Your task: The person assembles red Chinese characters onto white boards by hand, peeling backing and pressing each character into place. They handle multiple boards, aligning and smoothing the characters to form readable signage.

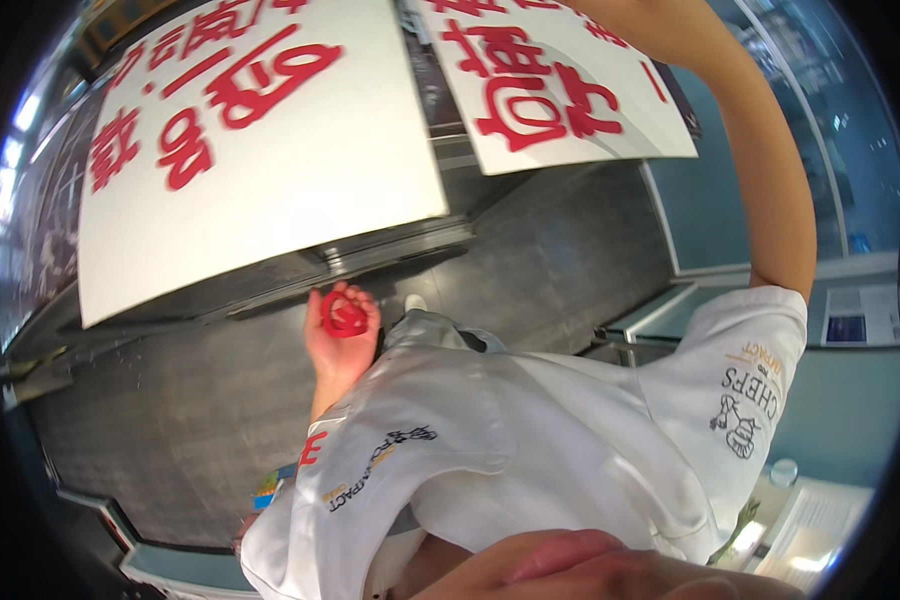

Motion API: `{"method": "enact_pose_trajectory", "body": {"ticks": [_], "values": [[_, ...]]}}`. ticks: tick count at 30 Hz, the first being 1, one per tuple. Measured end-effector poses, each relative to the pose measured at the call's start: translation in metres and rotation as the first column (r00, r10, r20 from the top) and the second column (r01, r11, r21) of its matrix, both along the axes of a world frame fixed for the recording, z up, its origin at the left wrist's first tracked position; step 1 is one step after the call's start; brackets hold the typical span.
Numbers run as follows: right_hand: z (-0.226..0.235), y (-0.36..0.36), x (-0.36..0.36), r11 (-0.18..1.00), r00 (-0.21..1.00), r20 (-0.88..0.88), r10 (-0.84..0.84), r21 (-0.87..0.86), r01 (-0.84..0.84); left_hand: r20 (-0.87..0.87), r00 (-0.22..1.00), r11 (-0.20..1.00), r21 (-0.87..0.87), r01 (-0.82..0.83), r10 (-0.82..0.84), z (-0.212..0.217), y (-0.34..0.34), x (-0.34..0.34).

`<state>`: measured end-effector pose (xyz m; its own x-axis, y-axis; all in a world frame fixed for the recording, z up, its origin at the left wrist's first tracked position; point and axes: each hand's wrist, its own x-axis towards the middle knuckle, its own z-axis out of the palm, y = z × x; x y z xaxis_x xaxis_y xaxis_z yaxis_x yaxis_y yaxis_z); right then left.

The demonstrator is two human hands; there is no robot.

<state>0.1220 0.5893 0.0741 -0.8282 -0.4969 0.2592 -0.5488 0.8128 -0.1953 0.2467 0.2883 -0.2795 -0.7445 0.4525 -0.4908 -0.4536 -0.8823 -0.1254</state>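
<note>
White left board [270, 215] bears red strokes, its lower part bare. Left hand [334, 346] curls its fingers around a red roll [345, 318], perhaps tape. Right board [570, 100] is lettered too; the right hand's [650, 25] grip, cut off above, I cannot tell.

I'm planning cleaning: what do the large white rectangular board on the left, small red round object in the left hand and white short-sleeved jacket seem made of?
White board: probably satin card or plastic; flat, crisp-edged.
Red object in the left hand: possibly glossy plastic; saturated colour, too small to confirm.
White jacket: fabric, soft sheen; loose folds.
</note>
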Motion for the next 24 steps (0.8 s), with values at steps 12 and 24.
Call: {"method": "enact_pose_trajectory", "body": {"ticks": [12, 24], "values": [[-0.100, 0.084, 0.096, 0.998, 0.986, -0.162, -0.044, 0.027, 0.049, -0.052, 0.999, 0.992, -0.124, 0.000, -0.007, 0.000, 0.014, -0.013], [-0.136, 0.077, 0.085, 0.970, 0.933, -0.356, -0.043, 0.210, 0.125, -0.018, 0.997, 0.988, -0.135, 0.070, -0.073, -0.003, 0.017, -0.020]]}}
